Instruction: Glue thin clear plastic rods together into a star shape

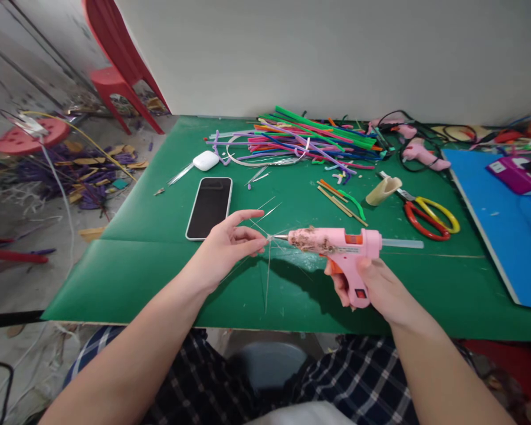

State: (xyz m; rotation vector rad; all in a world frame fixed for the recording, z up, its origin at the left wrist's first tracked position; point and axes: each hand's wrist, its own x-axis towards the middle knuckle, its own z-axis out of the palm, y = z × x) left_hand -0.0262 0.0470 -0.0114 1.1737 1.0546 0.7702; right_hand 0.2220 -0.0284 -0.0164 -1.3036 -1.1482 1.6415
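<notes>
My right hand (pixel 376 283) is wrapped round the handle of a pink hot glue gun (pixel 323 241), with a clear glue stick (pixel 402 243) poking out of its back end. The nozzle points left and meets the middle of a spray of thin, pale wires (pixel 268 277). My left hand (pixel 236 236) pinches those wires near their centre, thumb and fingers close together, while their ends fan out in several directions. A dark phone (pixel 210 208) with a pale edge lies just beyond my left wrist. Brown residue covers the front of the gun.
Colourful pipe cleaners (pixel 310 139) are heaped at the back. A white case (pixel 206 160) lies at the left. To the right are scissors (pixel 429 218), a hollow beige tube (pixel 383 190), thin sticks (pixel 336 200), a second pink glue gun (pixel 420 153) and a blue board (pixel 500 236).
</notes>
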